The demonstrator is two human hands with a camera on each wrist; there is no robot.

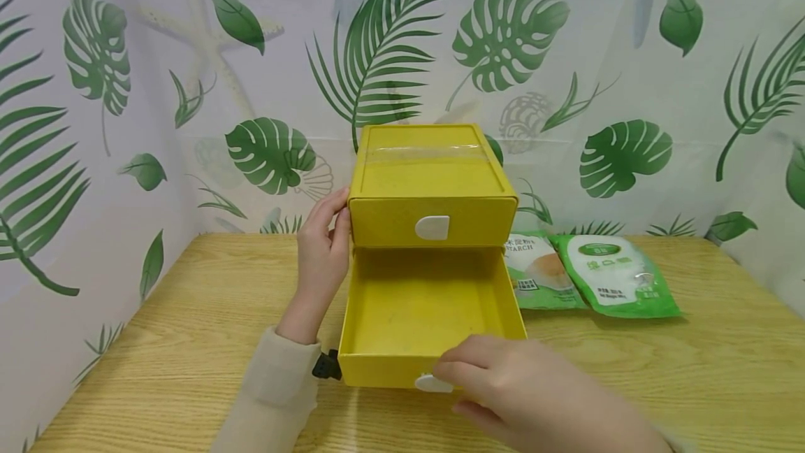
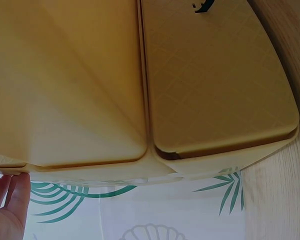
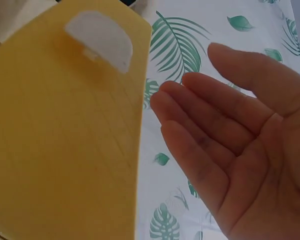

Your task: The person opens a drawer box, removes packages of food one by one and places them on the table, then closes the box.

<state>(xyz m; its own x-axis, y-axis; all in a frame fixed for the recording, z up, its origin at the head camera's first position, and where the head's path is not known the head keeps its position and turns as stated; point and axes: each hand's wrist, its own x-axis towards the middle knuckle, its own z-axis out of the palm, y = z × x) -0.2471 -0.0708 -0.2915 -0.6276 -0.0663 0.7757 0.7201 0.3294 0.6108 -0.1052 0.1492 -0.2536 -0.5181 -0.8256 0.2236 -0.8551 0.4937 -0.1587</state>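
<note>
Fingers of the left hand touch the left side of a yellow box, gently bent, pressed lightly to its edge near the top. The yellow box stands on the table, in the middle from where I stand, and looks like it is made of plastic. Its lower drawer sticks far out toward the person, a wide, low tray with thin, straight walls. Near the front of that drawer is the right hand, its fingers loose and nearly straight, side by side, with the thumb held apart. From the right wrist, a gap shows between those fingertips and the yellow front. The lower handle is white and rounded on one side, like half a circle, and the upper handle has the same shape. Faint crossing lines make a diamond pattern on the yellow sides. Shiny, clear tape runs across the top. The table has a wavy wood look. To the right lie two soft green and white bags, a starch bag and a puffy bag, just beside each other.
</note>
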